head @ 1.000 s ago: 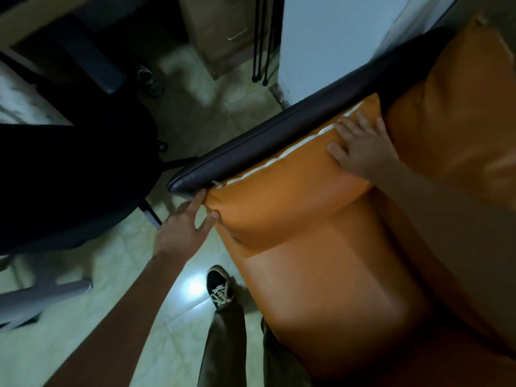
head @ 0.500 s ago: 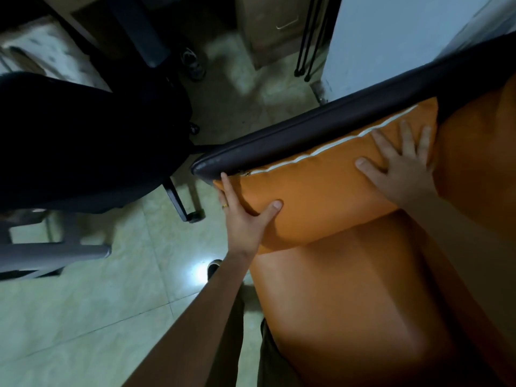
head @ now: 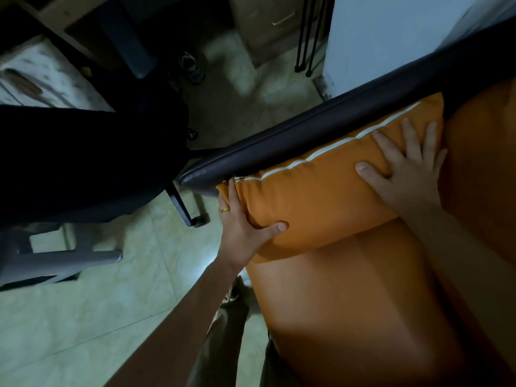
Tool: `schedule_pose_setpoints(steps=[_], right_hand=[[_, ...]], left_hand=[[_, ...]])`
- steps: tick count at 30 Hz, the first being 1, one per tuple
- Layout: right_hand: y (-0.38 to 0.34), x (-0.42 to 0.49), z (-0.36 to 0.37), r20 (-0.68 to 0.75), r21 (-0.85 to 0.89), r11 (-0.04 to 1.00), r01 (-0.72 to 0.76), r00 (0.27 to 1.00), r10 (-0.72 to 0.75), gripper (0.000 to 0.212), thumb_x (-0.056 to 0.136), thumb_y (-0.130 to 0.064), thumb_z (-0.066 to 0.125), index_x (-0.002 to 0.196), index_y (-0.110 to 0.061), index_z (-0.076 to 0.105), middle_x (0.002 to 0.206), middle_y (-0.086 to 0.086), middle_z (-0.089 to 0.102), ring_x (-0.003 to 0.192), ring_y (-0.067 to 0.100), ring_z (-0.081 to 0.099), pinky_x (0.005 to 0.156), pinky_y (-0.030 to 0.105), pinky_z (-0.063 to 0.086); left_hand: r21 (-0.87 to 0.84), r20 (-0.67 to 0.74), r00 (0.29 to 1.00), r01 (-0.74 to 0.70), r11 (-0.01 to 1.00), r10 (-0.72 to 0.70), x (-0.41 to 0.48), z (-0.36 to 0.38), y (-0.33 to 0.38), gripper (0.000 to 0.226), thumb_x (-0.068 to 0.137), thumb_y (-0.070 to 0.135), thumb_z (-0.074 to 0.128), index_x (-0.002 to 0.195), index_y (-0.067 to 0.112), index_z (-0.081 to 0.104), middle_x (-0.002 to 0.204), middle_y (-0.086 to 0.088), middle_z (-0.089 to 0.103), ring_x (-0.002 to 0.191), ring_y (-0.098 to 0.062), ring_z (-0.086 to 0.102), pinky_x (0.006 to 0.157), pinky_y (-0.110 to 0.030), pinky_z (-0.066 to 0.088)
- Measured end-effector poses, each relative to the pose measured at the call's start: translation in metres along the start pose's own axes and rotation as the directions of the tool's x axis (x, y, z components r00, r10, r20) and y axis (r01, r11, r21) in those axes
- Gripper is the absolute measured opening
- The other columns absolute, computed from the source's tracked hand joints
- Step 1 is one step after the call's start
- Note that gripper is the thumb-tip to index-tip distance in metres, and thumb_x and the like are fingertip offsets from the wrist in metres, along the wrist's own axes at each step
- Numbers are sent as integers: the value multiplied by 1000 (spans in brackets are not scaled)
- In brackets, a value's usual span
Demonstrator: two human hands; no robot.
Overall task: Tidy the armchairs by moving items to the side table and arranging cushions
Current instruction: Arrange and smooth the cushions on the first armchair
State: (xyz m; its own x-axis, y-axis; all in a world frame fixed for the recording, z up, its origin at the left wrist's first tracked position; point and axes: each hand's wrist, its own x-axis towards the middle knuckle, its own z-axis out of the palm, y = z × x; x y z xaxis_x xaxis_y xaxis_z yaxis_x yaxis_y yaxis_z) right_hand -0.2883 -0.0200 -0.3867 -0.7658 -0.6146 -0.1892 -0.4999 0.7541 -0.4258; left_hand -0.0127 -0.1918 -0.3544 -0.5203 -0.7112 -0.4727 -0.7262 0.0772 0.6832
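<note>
Both hands were on the orange cushion [head: 321,202], which sat on the armchair seat [head: 363,303], propped against the dark armrest [head: 307,135] on its 11 o'clock side. The left hand [head: 240,224] had its grip clamped round the cushion's 8 o'clock corner, thumb on the front face. The right hand [head: 405,174] lay flat near the 2 o'clock end, fingers spread, just pressing.

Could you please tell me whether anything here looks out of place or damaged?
Nothing looks spilled or damaged. The orange rectangular cushion stands on edge against the dark brown padded armrest, white zip seam upward, left hand gripping, right hand pressing.
</note>
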Motion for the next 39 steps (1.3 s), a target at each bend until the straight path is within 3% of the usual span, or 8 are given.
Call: schedule_pose_setpoints(steps=[3, 9, 17, 24, 30, 32, 35, 39], right_hand=[[13, 14, -1, -19, 2, 998, 60, 998, -60, 77, 81, -75, 48, 150, -44, 35, 168, 0, 10, 154, 33, -6, 119, 66, -2], [51, 34, -14, -30, 56, 996, 69, 997, -68, 80, 77, -73, 47, 148, -35, 45, 167, 6, 17, 154, 36, -2, 121, 63, 4], [26, 17, -9, -50, -45, 998, -34, 998, 32, 74, 87, -67, 40, 154, -37, 33, 169, 7, 9, 155, 35, -3, 121, 62, 4], [-1, -7, -6, 75, -24, 994, -110, 991, 111, 93, 80, -79, 38, 158, -34, 17, 169, 4, -4, 154, 30, -13, 121, 58, -7], [-8, -12, -22, 142, 64, 986, -152, 980, 142, 87, 81, -72, 50, 157, -38, 22, 169, -3, 0, 155, 24, -10, 122, 56, 0], [-13, -22, -22, 141, 146, 968, -206, 972, 186, 80, 87, -59, 59, 156, -35, 26, 169, -4, 1, 155, 23, -9, 124, 53, 3], [-21, -46, -20, 151, 272, 925, -264, 961, 230, 75, 92, -38, 65, 157, -28, 28, 169, 0, 1, 155, 26, -9, 126, 42, 4], [-24, -90, -19, 246, 435, 847, -306, 945, 216, 69, 94, -22, 65, 155, -25, 33, 169, 4, 6, 156, 26, -1, 124, 34, 5]], left_hand=[[83, 36, 999, -4, 997, 1, 8, 7, 7, 150, 50, 67, 89, 154, 43, -16, 164, 10, -12, 153, -25, -2, 120, -62, 19], [10, 45, 999, 25, 1000, -26, 20, 50, 41, 144, 62, 53, 90, 155, 39, -19, 165, -3, -18, 153, -30, -11, 122, -57, 6], [33, 55, 998, 25, 999, -26, 12, 26, 28, 144, 55, 62, 90, 153, 46, -14, 165, -5, -14, 151, -40, 0, 116, -67, 22], [45, -52, 991, 128, 991, -126, 0, 2, 44, 117, 71, 69, 77, 158, 40, 4, 168, -9, -11, 153, -32, -13, 123, -60, 9], [34, -174, 984, -35, 999, 40, -9, -14, 73, 80, 90, 23, 71, 157, 27, 28, 168, -10, -1, 155, -28, 3, 120, -34, 19], [19, -97, 984, -147, 989, 148, -19, -9, 81, 69, 92, 16, 67, 153, 25, 37, 160, 4, 30, 148, -14, 27, 121, -41, 29], [-34, 108, 966, -232, 972, 234, -32, 5, 89, 52, 97, 12, 59, 147, 23, 48, 133, 23, 56, 117, 12, 54, 104, -24, 46], [-30, 409, 895, -180, 983, 177, -43, 22, 94, 44, 103, 12, 50, 146, 22, 51, 130, 20, 60, 126, -2, 55, 93, -3, 42]])
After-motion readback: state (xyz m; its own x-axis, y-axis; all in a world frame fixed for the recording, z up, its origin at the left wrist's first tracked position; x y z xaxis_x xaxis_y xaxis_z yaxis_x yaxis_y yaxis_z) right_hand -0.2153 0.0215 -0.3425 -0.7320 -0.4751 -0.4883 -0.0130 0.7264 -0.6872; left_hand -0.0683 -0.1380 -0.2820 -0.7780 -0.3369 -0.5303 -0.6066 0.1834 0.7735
